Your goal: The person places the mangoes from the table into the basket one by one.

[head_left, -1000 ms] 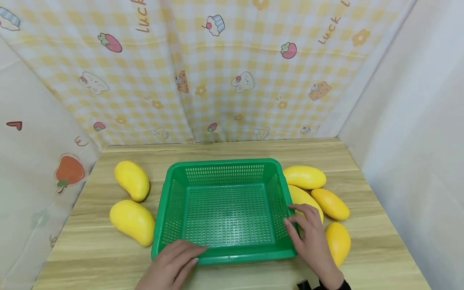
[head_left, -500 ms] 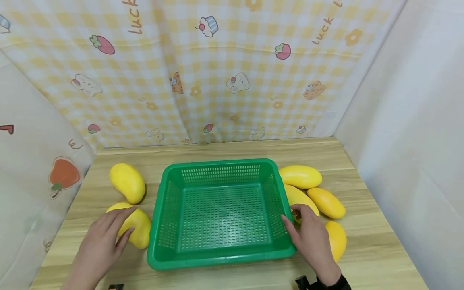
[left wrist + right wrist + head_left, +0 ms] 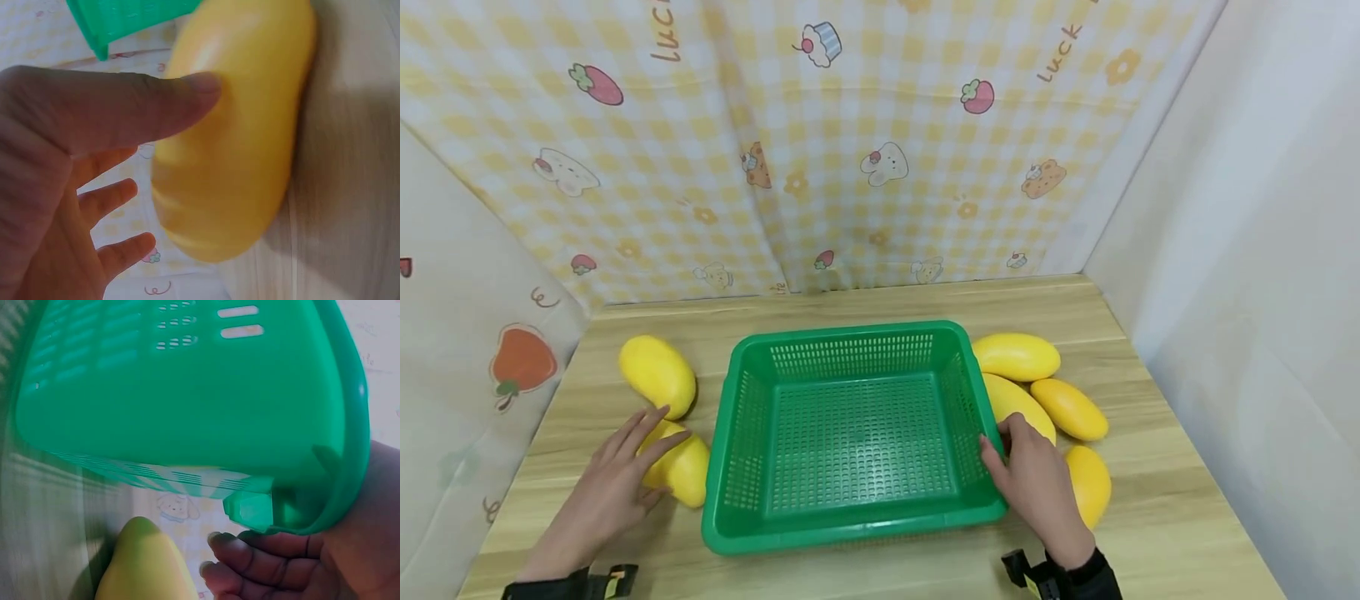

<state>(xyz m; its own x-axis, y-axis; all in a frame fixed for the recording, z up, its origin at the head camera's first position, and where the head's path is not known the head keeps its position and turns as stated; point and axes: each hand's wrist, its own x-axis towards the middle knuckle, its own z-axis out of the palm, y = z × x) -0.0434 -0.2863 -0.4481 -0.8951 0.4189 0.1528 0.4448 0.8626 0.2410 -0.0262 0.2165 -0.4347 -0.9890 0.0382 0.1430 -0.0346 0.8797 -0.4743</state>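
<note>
1. Basket (image 3: pixel 861 442), green and perforated: stood upright on the table (image 3: pixel 1165 508), between mangoes on either side; cut off by the frame edges in both wrist views.
2. Near left mango (image 3: pixel 681 475): lay just beside the basket, partly covered by the left hand (image 3: pixel 617 467).
3. Left hand: had fingers spread over this mango, thumb tip touching its side; showed three other fingers in the left wrist view, with the remaining one hidden.
4. Far left mango (image 3: pixel 657 377): lay just past the left fingertips; could not tell whether touched.
5. Right hand (image 3: pixel 1036 479): pinched the basket's right rim, thumb inside, fingers curled outside; thumb masked by green plastic in the right wrist view.
6. Right-hand mangoes: numbered four, the inner one (image 3: pixel 1017 402) half hidden by rim and hand; in the right wrist view, showed only one, cropped, could not tell which.
</note>
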